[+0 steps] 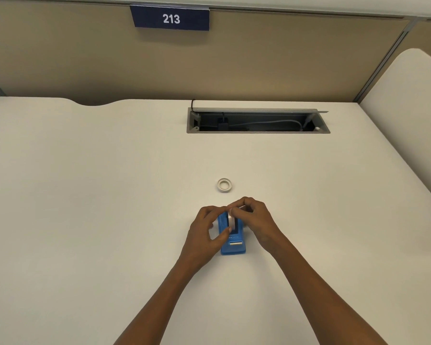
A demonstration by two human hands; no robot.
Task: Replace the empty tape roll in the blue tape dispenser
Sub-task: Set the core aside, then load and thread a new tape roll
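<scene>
The blue tape dispenser (233, 241) stands on the white desk, its metal cutter at the near end. A tape roll (232, 219) sits upright in its slot, mostly hidden by fingers. My left hand (205, 229) holds the dispenser's left side, thumb on the body. My right hand (255, 217) pinches the top of the roll from the right. A second small white ring-shaped roll (224, 185) lies flat on the desk just beyond both hands.
An open cable tray (258, 120) with wires is recessed in the white desk (110, 195) at the back. A beige partition with a "213" sign (171, 19) rises behind. A second desk surface (408, 108) adjoins at right.
</scene>
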